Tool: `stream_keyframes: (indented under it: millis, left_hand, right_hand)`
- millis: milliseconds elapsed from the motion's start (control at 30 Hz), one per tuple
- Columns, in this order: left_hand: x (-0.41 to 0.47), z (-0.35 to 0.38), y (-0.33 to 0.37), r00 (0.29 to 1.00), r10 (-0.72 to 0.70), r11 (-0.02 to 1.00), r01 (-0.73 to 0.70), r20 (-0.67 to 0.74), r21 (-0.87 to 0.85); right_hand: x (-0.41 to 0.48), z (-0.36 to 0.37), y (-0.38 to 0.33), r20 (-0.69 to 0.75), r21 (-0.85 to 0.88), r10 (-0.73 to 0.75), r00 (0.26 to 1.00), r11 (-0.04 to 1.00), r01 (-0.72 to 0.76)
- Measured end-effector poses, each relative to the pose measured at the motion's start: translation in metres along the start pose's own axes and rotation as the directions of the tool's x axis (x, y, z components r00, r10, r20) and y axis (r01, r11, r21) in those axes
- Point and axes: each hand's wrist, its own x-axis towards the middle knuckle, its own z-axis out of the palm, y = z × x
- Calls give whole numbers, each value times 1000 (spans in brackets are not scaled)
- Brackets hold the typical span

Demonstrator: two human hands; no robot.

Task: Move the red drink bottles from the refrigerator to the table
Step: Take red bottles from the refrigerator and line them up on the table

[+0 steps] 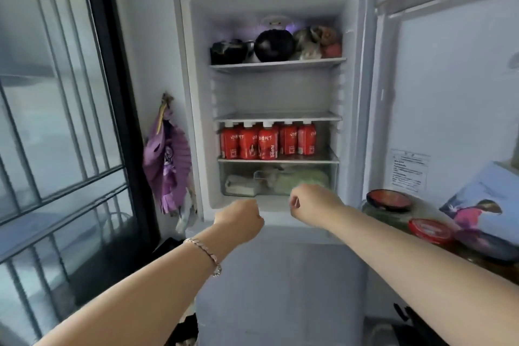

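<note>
The refrigerator stands open in front of me. Several red drink bottles with white caps stand in a row on its third shelf. My left hand is curled into a fist below the fridge compartment, holding nothing. My right hand is also a closed fist, in front of the clear crisper drawer, empty. Both hands are below the bottles and apart from them.
The top shelf holds dark bowls and food. The open fridge door is at right, with jars with red lids and a box in its rack. A purple cloth hangs on the wall at left, beside a barred window.
</note>
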Motion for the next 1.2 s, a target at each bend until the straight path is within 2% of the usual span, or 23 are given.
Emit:
stream_keyframes:
  millis: [133,200,433,533,667,733,800,867,967,1067,1133,1200]
  left_hand:
    - [85,1,-1,996,-12,998,6,-85,-68]
    - [129,1,-5,992,-44,993,30,-121,-116]
    - [254,-5,-21,946,-89,964,3,-311,-266]
    - [284,-2,-29,943,-77,966,-9,-323,-257]
    - [320,-1,-44,932,-39,967,-55,-361,-248]
    - [332,-3,-48,885,54,978,-141,-463,-155]
    - [343,-9,-47,771,209,970,-240,-602,29]
    - [357,-11,-45,679,285,947,-308,-677,90]
    - [373,-14,-39,676,246,938,-346,-694,-4]
    - [384,-16,-38,628,236,919,-392,-741,-40]
    - [386,-16,-41,602,271,907,-422,-751,-10]
    - [388,-14,-45,570,331,892,-448,-752,53]
  right_hand:
    - [92,-4,12,-150,8,-11,989,1000,12]
    - [143,-3,20,-201,65,11,979,998,3]
    - [298,16,42,-224,363,167,960,929,-77]
    - [340,30,37,-239,517,219,946,853,-67]
    - [376,46,34,-270,620,338,902,777,-106]
    - [383,54,33,-321,683,370,872,729,-58]
    - [385,59,33,-363,711,394,844,703,-22]
    - [386,63,33,-381,744,432,817,668,-7]
    - [379,65,37,-410,798,517,752,603,21]
    - [365,65,40,-445,857,593,671,499,127]
    - [354,68,40,-516,828,569,640,522,204]
    - [344,75,36,-574,758,460,677,610,229]
